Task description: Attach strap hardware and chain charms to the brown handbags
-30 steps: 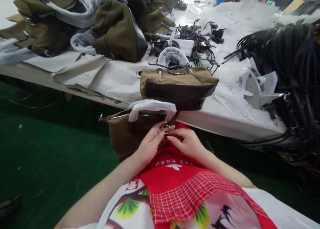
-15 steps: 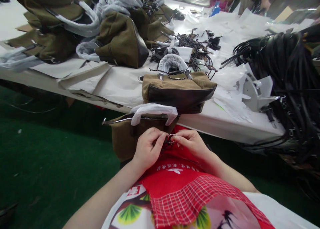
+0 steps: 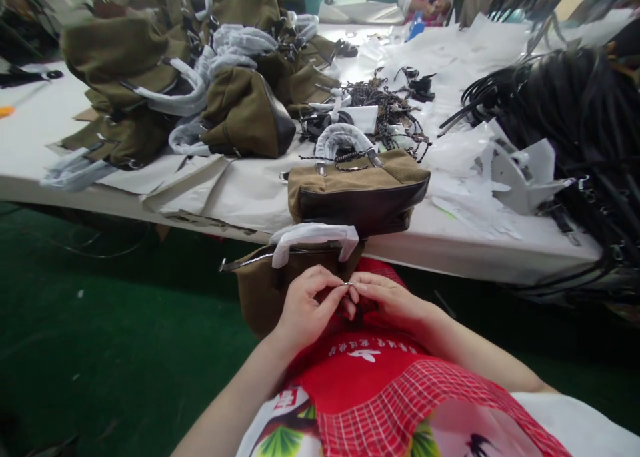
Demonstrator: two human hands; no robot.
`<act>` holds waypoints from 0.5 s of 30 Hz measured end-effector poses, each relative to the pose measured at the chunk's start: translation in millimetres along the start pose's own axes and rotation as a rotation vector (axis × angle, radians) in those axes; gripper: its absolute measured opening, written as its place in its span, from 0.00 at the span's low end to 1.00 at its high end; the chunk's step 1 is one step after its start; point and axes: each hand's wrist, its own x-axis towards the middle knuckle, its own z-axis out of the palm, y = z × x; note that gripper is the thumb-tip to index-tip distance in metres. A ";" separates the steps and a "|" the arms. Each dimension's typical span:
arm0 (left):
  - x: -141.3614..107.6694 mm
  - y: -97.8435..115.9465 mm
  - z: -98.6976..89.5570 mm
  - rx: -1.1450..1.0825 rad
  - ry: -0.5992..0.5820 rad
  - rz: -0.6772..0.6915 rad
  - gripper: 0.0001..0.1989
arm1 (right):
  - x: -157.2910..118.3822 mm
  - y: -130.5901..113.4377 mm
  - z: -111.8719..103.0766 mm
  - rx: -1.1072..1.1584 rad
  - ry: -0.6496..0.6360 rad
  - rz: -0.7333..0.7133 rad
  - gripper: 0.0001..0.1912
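Both hands meet over the lap, their fingertips pinched on a small metal ring (image 3: 349, 284), mostly covered by the fingers. My left hand (image 3: 313, 304) is closed on its left side; my right hand (image 3: 383, 294) is closed on its right. Something dark lies under the fingers, too hidden to name. Just behind my left hand is an olive-brown handbag (image 3: 257, 297) with its zip along the top and a white-wrapped handle (image 3: 315, 234). On the table edge beyond lies a second tan bag (image 3: 350, 177) with a dark base and a wrapped handle.
A pile of olive bags (image 3: 135, 64) covers the table's left side. Tangled braided cords (image 3: 385, 107) lie at centre. Black straps (image 3: 555, 110) with metal clips hang over the right edge, beside a white tape dispenser (image 3: 520, 170). Another person (image 3: 430, 0) is at the far end.
The ring showed as a round loop between the fingers; now it appears as a thin edge, and the fingertips are closer together. The camera view has tilted up and shifted left.
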 end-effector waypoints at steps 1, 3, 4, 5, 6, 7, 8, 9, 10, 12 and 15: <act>2.4 -1.7 0.0 0.055 0.005 0.000 0.07 | 0.9 1.8 -0.7 0.019 0.024 -0.005 0.13; 9.6 -5.3 2.3 0.241 0.039 -0.024 0.09 | 2.7 4.8 -3.1 0.044 0.082 -0.016 0.13; 14.3 -7.1 4.8 0.358 0.045 -0.040 0.11 | 3.5 6.1 -4.6 0.041 0.116 -0.021 0.13; 19.6 -8.7 8.1 0.474 0.034 -0.052 0.13 | 4.2 7.3 -6.4 0.033 0.153 -0.032 0.13; 25.2 -10.2 12.2 0.579 0.008 -0.059 0.14 | 4.7 8.5 -8.4 0.023 0.189 -0.049 0.13; 31.0 -11.7 16.7 0.668 -0.027 -0.062 0.15 | 5.0 9.7 -10.3 0.017 0.224 -0.067 0.12; 36.9 -13.2 21.5 0.740 -0.053 -0.071 0.17 | 5.1 10.8 -12.2 0.015 0.252 -0.084 0.12; 42.9 -14.8 26.2 0.797 -0.062 -0.088 0.18 | 4.9 11.8 -13.8 0.021 0.271 -0.096 0.12; 48.7 -16.4 30.7 0.839 -0.053 -0.114 0.19 | 4.6 12.7 -15.2 0.032 0.279 -0.107 0.11; 59.9 -19.6 37.9 0.874 -0.028 -0.160 0.20 | 3.7 14.3 -16.8 0.056 0.270 -0.106 0.11; 74.2 -22.8 43.2 0.740 0.004 -0.192 0.20 | 3.7 15.8 -17.3 0.094 0.271 -0.090 0.11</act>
